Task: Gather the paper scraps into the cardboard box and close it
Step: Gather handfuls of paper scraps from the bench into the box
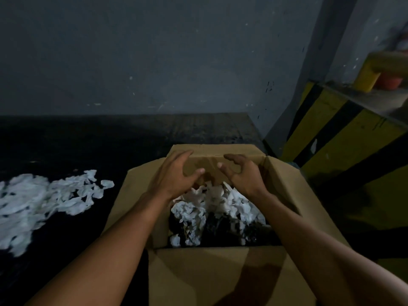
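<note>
A brown cardboard box (pixel 220 274) stands open in front of me on a dark surface, its four flaps spread outward. White paper scraps (pixel 212 206) lie heaped inside it over something dark. My left hand (pixel 176 175) and my right hand (pixel 242 175) hover side by side above the far half of the box, fingers spread and curled, holding nothing. A large loose pile of white paper scraps (pixel 37 202) lies on the dark surface to the left of the box.
A grey wall (pixel 154 62) rises behind the dark surface. To the right stands a yellow-and-black striped barrier (pixel 344 138), with a yellow block (pixel 366 78) and an orange object (pixel 388 81) on a ledge above it.
</note>
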A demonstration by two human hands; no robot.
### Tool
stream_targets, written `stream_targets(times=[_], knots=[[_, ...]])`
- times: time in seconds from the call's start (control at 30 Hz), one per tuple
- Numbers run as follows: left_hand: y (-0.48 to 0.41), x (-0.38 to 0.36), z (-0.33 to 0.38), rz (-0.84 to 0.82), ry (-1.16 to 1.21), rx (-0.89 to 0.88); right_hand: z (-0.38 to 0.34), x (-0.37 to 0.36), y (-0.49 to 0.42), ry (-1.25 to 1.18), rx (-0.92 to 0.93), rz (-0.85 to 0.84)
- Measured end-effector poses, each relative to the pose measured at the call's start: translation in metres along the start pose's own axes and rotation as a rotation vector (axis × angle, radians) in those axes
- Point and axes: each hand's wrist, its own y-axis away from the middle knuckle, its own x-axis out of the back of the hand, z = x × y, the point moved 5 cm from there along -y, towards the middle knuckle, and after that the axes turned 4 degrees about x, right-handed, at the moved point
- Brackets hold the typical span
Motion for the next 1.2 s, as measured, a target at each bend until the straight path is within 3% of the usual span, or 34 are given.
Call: stream_targets(times=[0.27, 0.57, 0.97, 1.2], knots=[[0.037, 0.059, -0.005, 0.025, -0.022, 0.059, -0.069, -0.027, 0.012, -0.037, 0.092, -0.026], [0.091, 0.155, -0.065, 0.226, -0.025, 0.091, -0.153, -0.092, 0.032, -0.023, 0.217, -0.068], [0.239, 0.333, -0.247, 0.394, -0.2, 0.171, -0.331, -0.3, 0.1, -0.216, 0.355, -0.182], [0.308, 0.379, -0.334, 0.436, -0.272, 0.291, -0.382, -0.406, 0.144, -0.174, 0.377, -0.317]])
